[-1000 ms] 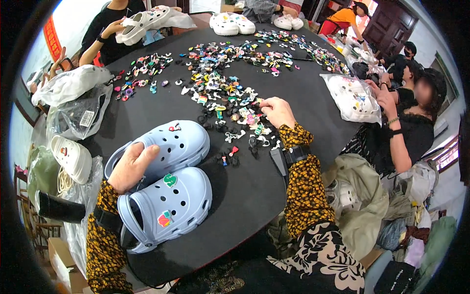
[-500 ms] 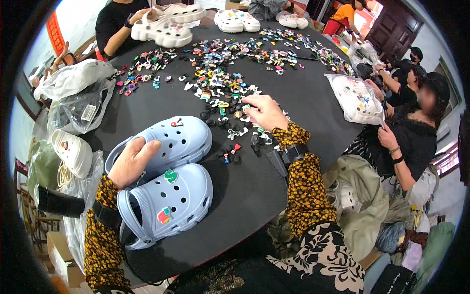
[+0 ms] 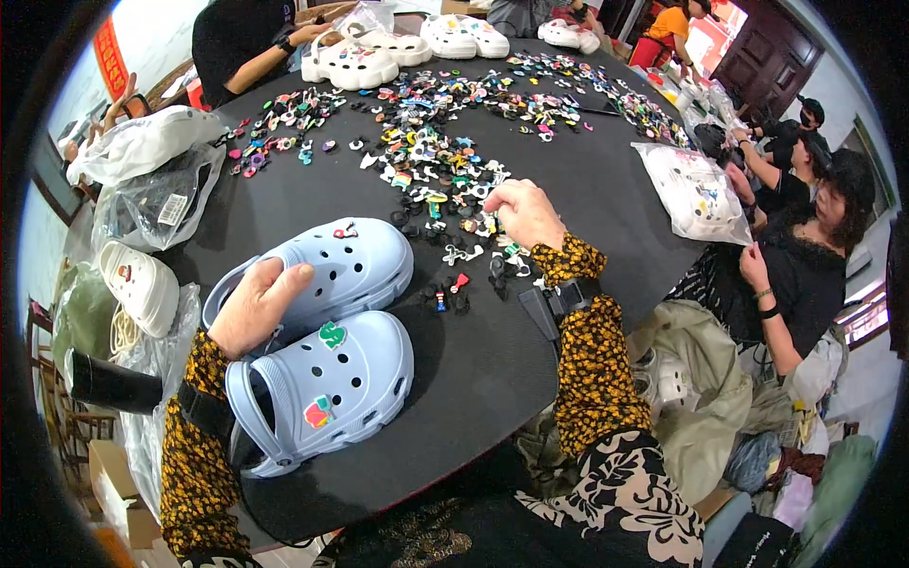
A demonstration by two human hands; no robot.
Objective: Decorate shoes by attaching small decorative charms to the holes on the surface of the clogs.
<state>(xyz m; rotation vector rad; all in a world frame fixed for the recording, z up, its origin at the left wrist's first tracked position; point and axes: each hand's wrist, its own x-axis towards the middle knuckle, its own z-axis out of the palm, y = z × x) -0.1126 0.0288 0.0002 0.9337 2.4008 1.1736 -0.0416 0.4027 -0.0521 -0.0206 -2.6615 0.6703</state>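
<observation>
Two light blue clogs lie side by side at the left front of the black table. My left hand (image 3: 260,305) is closed on the farther clog (image 3: 374,270), thumb on top, its fingers hidden inside the opening. That clog carries a small red-and-white charm (image 3: 346,229). On the nearer clog (image 3: 365,374) sit a green charm (image 3: 331,335) and a red-and-green one (image 3: 317,413). To the right, my right hand (image 3: 526,214) hovers at the near edge of a heap of loose shoe charms (image 3: 426,156). Its fingers are curled together; anything in them is hidden.
A white clog (image 3: 142,289) and bagged shoes (image 3: 151,147) sit at the left. White clogs (image 3: 355,64) stand across the table. At the right, a person holds a clear bag of white clogs (image 3: 696,189). Several loose charms (image 3: 443,298) lie beside the blue clogs.
My right hand has drawn slightly right, its fingers curling in. Across the table, a person's white clogs have come down to the right, onto the tabletop. My left hand keeps its hold.
</observation>
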